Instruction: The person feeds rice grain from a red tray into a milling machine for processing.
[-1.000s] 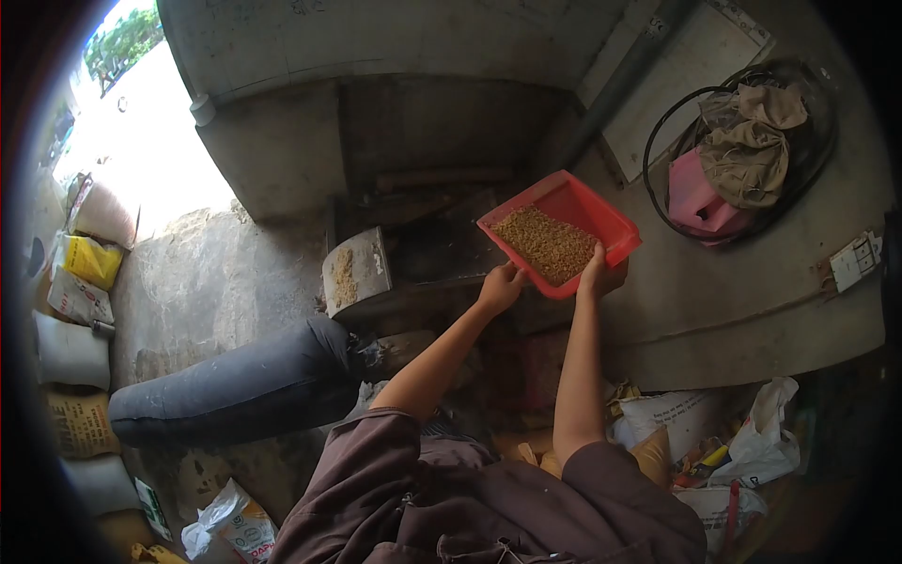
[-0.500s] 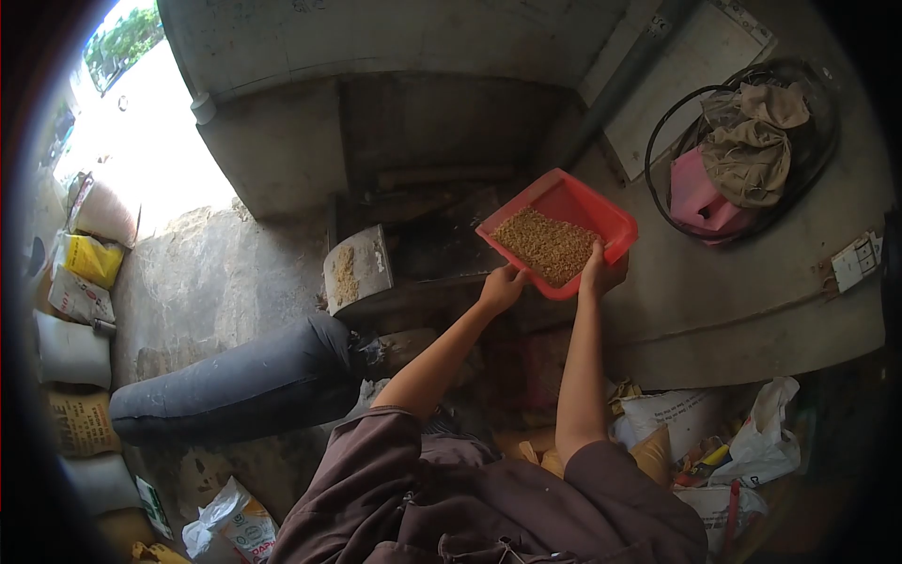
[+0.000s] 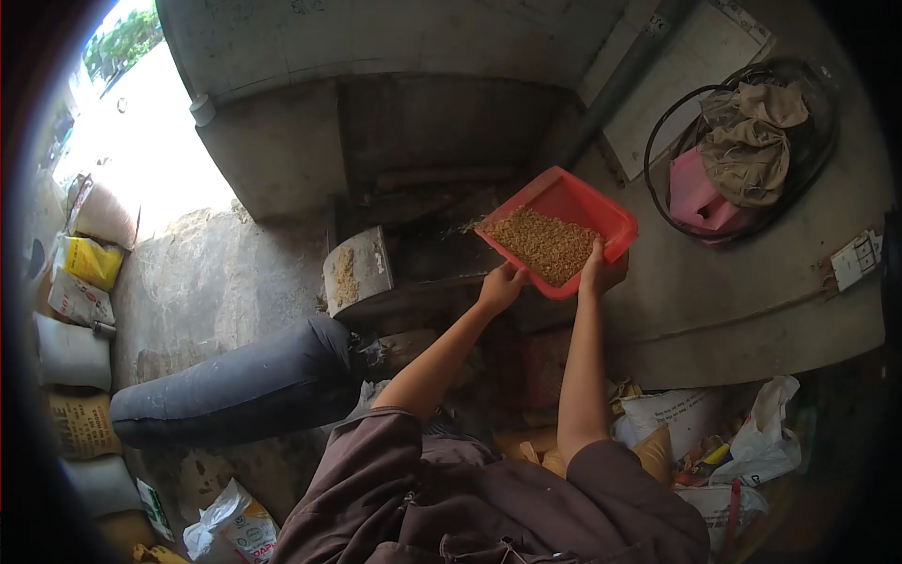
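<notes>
A red plastic scoop-like tray holds a heap of light brown grain. My left hand grips the tray's near left edge. On the near right side, my right hand is closed on the rim, its thumb over the edge. Some grain spills past the tray's left lip over a dark recess. Left of the tray, a pale curved ledge bears a small patch of grain.
A pink bag and brown cloth lie inside a dark cable loop at right. Filled sacks line the left wall. White plastic bags lie at lower right. My bent leg extends left.
Grain has slid toward the tray's left lip and some now falls over it. Both hands keep their grip in nearly the same place.
</notes>
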{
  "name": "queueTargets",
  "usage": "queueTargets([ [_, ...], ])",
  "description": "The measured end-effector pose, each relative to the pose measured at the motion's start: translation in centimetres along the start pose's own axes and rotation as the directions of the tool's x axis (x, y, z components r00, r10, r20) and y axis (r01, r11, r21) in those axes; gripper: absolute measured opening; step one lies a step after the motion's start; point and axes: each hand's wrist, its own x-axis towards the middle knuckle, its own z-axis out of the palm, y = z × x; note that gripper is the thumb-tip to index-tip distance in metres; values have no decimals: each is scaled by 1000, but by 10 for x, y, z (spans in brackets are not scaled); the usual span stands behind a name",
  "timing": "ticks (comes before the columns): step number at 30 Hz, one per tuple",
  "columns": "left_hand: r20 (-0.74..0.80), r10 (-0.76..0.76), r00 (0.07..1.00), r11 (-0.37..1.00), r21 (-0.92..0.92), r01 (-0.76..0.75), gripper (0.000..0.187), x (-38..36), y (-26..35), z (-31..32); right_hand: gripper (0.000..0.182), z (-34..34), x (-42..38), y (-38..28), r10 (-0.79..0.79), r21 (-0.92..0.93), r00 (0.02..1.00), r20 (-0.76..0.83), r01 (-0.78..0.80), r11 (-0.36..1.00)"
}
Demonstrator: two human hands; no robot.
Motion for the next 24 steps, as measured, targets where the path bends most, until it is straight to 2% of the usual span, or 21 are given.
queueTargets([
  [2, -28, -89, 996, 994, -59, 88, 38, 4, 0, 1, 20, 4, -3, 2, -50, 38, 994, -100, 54, 998],
  [3, -30, -92, 995, 994, -59, 90, 38, 4, -1, 2, 20, 5, -3, 4, -49, 39, 994, -97, 53, 998],
  [5, 20, -176, 984, 954, -242, 176, 42, 5, 2, 5, 21, 3, -3, 2, -9, 36, 999, -49, 11, 999],
  [6, 21, -175, 984, 955, -241, 175, 42, 5, 3, 8, 21, 3, -3, 2, -9, 36, 999, -51, 11, 999],
  [8, -14, -283, 959, 893, -369, 258, 43, 1, 11, 9, 21, 3, -6, 2, -22, 58, 997, -75, 26, 998],
  [11, 71, -274, 959, 899, -336, 282, 45, 5, 7, 7, 20, 2, -1, 1, -40, 33, 999, -32, 41, 999],
  [15, 47, -199, 979, 914, -351, 202, 44, 4, 3, 4, 20, 2, -5, -3, 15, 95, 996, -90, -6, 995],
  [17, 91, -194, 977, 944, -255, 211, 41, 5, 1, 3, 21, 0, -3, -1, -2, 28, 1000, -18, 2, 1000],
  [20, 48, -178, 983, 937, -296, 184, 38, -1, 7, 1, 23, -2, -7, -4, 69, 73, 997, -18, -68, 995],
  [24, 45, -153, 987, 954, -255, 159, 37, 2, 4, -1, 28, -4, -9, 2, 122, 84, 993, -3, -121, 989],
])
